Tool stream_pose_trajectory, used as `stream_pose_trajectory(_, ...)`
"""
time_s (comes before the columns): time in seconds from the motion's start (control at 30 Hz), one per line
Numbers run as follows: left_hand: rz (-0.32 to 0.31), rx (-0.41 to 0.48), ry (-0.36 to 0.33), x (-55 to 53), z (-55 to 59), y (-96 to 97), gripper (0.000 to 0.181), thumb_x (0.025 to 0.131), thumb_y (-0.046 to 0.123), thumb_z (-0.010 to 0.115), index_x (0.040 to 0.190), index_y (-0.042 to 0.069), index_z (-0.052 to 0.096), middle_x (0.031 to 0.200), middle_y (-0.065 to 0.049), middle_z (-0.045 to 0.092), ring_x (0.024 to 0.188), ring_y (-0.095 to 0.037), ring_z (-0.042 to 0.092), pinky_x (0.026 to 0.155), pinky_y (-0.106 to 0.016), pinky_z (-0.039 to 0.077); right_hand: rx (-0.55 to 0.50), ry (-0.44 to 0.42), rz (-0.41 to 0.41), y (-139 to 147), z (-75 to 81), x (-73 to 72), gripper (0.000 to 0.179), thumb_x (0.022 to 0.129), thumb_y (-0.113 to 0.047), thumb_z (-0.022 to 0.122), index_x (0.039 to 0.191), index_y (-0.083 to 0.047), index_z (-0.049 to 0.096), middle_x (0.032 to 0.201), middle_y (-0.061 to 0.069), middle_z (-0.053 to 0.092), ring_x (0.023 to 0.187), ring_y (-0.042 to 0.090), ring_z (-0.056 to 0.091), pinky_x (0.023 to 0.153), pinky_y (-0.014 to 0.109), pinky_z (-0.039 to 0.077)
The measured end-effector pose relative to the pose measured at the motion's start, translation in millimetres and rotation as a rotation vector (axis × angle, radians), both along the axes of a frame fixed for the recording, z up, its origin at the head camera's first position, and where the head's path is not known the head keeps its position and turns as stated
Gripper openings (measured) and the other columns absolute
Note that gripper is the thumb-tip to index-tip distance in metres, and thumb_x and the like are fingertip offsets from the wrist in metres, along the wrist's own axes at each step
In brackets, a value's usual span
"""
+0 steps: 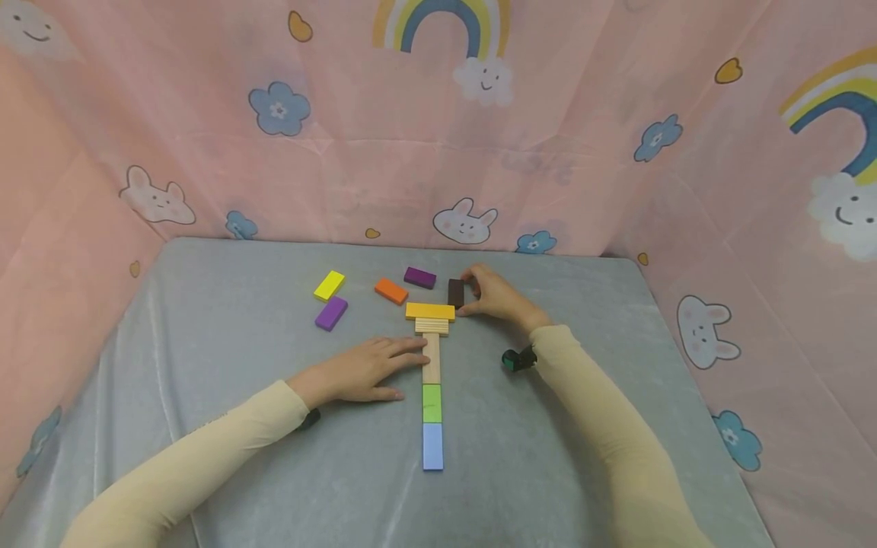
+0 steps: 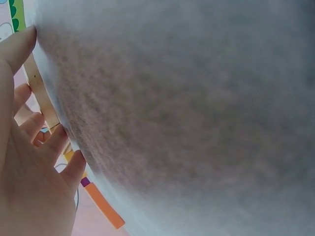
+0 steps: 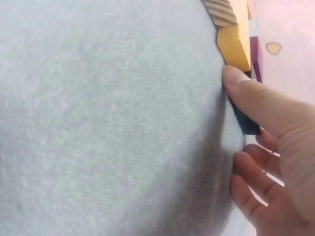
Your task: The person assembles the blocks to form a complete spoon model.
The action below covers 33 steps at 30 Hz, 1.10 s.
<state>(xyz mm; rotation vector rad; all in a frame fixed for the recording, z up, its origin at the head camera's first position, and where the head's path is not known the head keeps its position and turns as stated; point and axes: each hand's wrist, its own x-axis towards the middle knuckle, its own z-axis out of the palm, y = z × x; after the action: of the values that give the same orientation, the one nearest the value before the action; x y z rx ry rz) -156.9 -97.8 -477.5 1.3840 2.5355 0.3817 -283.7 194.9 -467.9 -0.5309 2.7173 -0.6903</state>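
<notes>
In the head view, a column of flat blocks runs up the table: a blue block, a green block, plain wood and a striped wooden block. A yellow-orange block lies crosswise at its far end. My left hand rests beside the column, fingers spread and fingertips at the plain wood. Thumb and index finger of my right hand pinch a dark brown block just beyond the crosswise block's right end. In the right wrist view the thumb partly covers this dark block.
Beyond my left hand lie a yellow block, a violet block, an orange block and a dark purple block. A grey cloth covers the table. Pink printed curtains hang behind and at both sides.
</notes>
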Motion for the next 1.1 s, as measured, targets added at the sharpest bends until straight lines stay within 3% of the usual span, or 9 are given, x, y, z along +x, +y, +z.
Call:
stream_pose_trajectory(0.13,0.004,-0.004,-0.008,0.5,2.0,0.3,0.067,0.096,0.044,0.061,0.154,0.022,0.035,0.166,-0.003,0.023,0.148,-0.026,0.036,0.120,-0.048,0.034,0.020,0.015,0.023,0.9,2.5,1.5,0.075,0.076,-0.030,0.085,0.136,-0.004,0.047,0.131,0.014,0.052,0.105,0.027,0.054,0.097,0.042,0.051)
stream_pose_trajectory(0.33,0.004,0.006,0.005,-0.4,1.2,-0.6,0.068,0.096,0.044,0.062,0.154,0.022,0.035,0.166,-0.004,0.025,0.148,-0.026,0.036,0.120,-0.047,0.035,0.053,0.033,0.037,4.1,7.9,9.9,0.078,0.078,-0.028,0.084,0.142,-0.007,0.043,0.144,0.014,0.046,0.130,0.031,0.049,0.116,0.048,0.040)
stream_pose_trajectory(0.5,0.010,0.049,-0.001,-2.4,0.5,-2.8,0.068,0.095,0.041,0.064,0.154,0.020,0.035,0.165,-0.004,0.027,0.148,-0.027,0.037,0.119,-0.047,0.036,0.053,0.079,0.034,6.3,15.7,25.2,0.077,0.081,-0.027,0.082,0.145,-0.012,0.043,0.145,0.012,0.045,0.133,0.030,0.048,0.115,0.050,0.040)
stream_pose_trajectory(0.63,0.025,0.076,-0.024,-4.2,-0.1,-5.8,0.068,0.095,0.039,0.065,0.153,0.020,0.035,0.164,-0.005,0.027,0.148,-0.027,0.036,0.119,-0.047,0.035,0.025,0.148,0.040,6.9,20.0,42.1,0.072,0.083,-0.029,0.080,0.144,-0.015,0.045,0.141,0.010,0.047,0.128,0.028,0.050,0.112,0.049,0.044)
stream_pose_trajectory(0.8,0.059,0.070,-0.049,-7.9,-0.6,-10.5,0.067,0.095,0.039,0.064,0.153,0.022,0.035,0.165,-0.002,0.026,0.149,-0.025,0.034,0.121,-0.047,0.033,0.001,0.231,0.088,4.4,23.5,67.9,0.067,0.085,-0.035,0.078,0.142,-0.016,0.049,0.143,0.008,0.048,0.134,0.028,0.046,0.114,0.051,0.041)
stream_pose_trajectory(1.1,0.133,0.120,-0.032,-19.1,5.1,-24.6,0.071,0.093,0.037,0.068,0.153,0.017,0.036,0.162,-0.006,0.033,0.146,-0.029,0.039,0.118,-0.050,0.037,-0.043,0.328,0.292,-9.1,17.6,123.3,0.080,0.077,-0.048,0.082,0.142,-0.016,0.050,0.146,0.006,0.049,0.135,0.026,0.047,0.112,0.049,0.044)
